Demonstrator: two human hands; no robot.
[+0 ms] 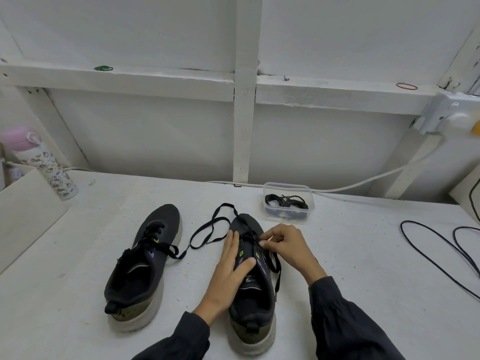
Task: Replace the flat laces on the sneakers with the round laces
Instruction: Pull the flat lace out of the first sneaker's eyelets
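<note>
Right sneaker (250,307) stands on the white table (78,294) just in front of the person, toe pointing away, heel nearest the camera. Its flat lace (213,222) is loosened: one long end loops out over the table to the left of the toe, and another end hangs down the shoe's right side. The left hand (228,274) lies flat on this shoe, fingers straight along its left edge and thumb pressing across the tongue; it grips nothing. The right hand (285,245) reaches in from the right and pinches the flat lace between thumb and fingertips at the upper eyelets. Both forearms are in dark sleeves.

Left sneaker (145,266) sits beside it, apart, toe tilted slightly to the right. Its own lace (170,249) is threaded, with one end trailing on the table towards the other shoe.

Behind the right sneaker, near the wall, a clear box (285,216) holds the coiled round laces (285,201). A patterned bottle (44,165) with a pink cap stands at the far left. A white cable (363,181) runs along the back edge, and a black cable (401,227) curves over the table at the right
</note>
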